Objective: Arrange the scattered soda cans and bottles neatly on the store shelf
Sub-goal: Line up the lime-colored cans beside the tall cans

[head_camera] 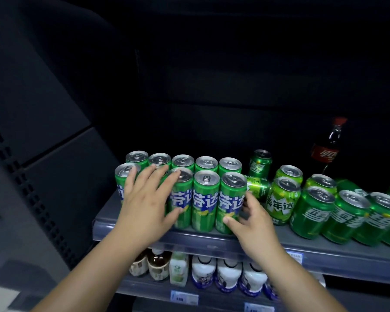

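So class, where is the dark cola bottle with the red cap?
The dark cola bottle with the red cap stands upright at the shelf's back right, behind the short green cans.

- Ten tall green cans [206, 199] in two rows of five at 9 o'clock on the shelf.
- About ten short green cans [311, 212] toward 3 o'clock; one lies on its side.
- One cola bottle [328, 149] at 1 o'clock.
- Two hands [144, 199].
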Demonstrator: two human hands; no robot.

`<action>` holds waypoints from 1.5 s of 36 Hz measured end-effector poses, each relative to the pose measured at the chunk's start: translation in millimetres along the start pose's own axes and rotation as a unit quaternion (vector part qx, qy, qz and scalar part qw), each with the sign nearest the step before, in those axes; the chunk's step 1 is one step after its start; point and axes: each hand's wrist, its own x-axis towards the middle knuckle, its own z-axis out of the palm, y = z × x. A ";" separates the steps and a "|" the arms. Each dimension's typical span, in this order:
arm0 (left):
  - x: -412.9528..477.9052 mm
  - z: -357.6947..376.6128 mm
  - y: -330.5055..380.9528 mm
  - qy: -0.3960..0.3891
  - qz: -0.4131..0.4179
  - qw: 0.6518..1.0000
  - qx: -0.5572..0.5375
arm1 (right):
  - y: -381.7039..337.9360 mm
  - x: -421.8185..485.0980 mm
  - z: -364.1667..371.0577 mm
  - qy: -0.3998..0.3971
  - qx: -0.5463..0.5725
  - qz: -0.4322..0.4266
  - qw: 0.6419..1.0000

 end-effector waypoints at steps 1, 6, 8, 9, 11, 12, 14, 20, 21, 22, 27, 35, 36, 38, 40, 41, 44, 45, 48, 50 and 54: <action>-0.4 0.9 -0.7 -0.002 0.003 1.000 0.008 | 0.0 -0.1 0.0 0.001 0.001 0.000 1.000; -0.7 2.0 1.7 -0.004 -0.002 1.000 0.004 | 1.9 -0.4 1.0 0.003 0.004 -0.009 1.000; 0.2 0.6 3.7 0.012 -0.006 0.999 -0.035 | 2.1 0.5 0.0 0.001 0.009 -0.012 1.000; 1.5 -1.1 6.3 0.029 -0.007 0.997 -0.072 | 1.3 0.8 -1.1 -0.004 0.014 -0.011 1.000; 5.8 -6.0 16.2 0.064 0.006 0.988 -0.143 | -0.2 0.6 -4.4 -0.019 0.026 -0.008 0.999; 8.8 -8.8 23.3 0.079 0.021 0.982 -0.169 | -1.0 -0.5 -6.7 -0.023 0.035 -0.004 0.999; 14.1 -14.0 41.9 0.095 0.058 0.970 -0.215 | -0.9 -5.6 -13.7 -0.013 0.053 0.010 0.998; 10.7 -3.0 112.4 0.046 0.137 0.934 -0.326 | 16.4 -34.7 -55.3 0.060 0.045 0.006 0.997; 8.1 3.0 124.3 0.032 0.151 0.930 -0.333 | 21.4 -38.8 -63.5 0.074 0.050 0.005 0.996; 5.3 9.7 135.6 0.014 0.166 0.927 -0.335 | 26.4 -42.6 -71.7 0.089 0.052 0.005 0.995; 1.0 43.8 181.7 -0.088 0.184 0.920 -0.333 | 49.1 -60.6 -110.6 0.192 0.055 0.018 0.980; 27.4 82.5 213.5 -0.105 0.033 0.917 -0.383 | 78.5 -67.7 -169.5 0.283 0.010 0.014 0.959; 30.0 84.1 217.5 -0.094 0.020 0.921 -0.378 | 81.6 -66.4 -174.8 0.284 0.009 0.013 0.959; 34.3 87.0 227.0 -0.076 -0.001 0.927 -0.368 | 88.2 -63.4 -184.0 0.275 0.004 0.011 0.961; 38.7 89.8 237.8 -0.072 -0.026 0.924 -0.374 | 94.2 -60.4 -190.8 0.250 -0.007 0.006 0.968; 40.5 91.8 243.4 -0.068 -0.035 0.923 -0.378 | 96.9 -58.8 -194.1 0.233 -0.013 0.004 0.972; 45.1 96.9 256.4 -0.048 -0.064 0.926 -0.370 | 103.8 -53.6 -203.7 0.188 -0.026 0.002 0.982; 46.6 97.6 259.8 -0.045 -0.073 0.927 -0.366 | 106.0 -51.7 -207.1 0.175 -0.027 0.000 0.984; 49.7 98.9 268.5 -0.036 -0.085 0.932 -0.351 | 112.5 -46.6 -218.6 0.144 -0.024 -0.006 0.989; 51.3 100.1 273.3 -0.034 -0.087 0.934 -0.345 | 117.2 -43.2 -227.2 0.133 -0.031 -0.009 0.991; 52.2 104.8 283.6 -0.029 -0.086 0.932 -0.352 | 126.0 -36.3 -244.8 0.115 -0.040 -0.016 0.992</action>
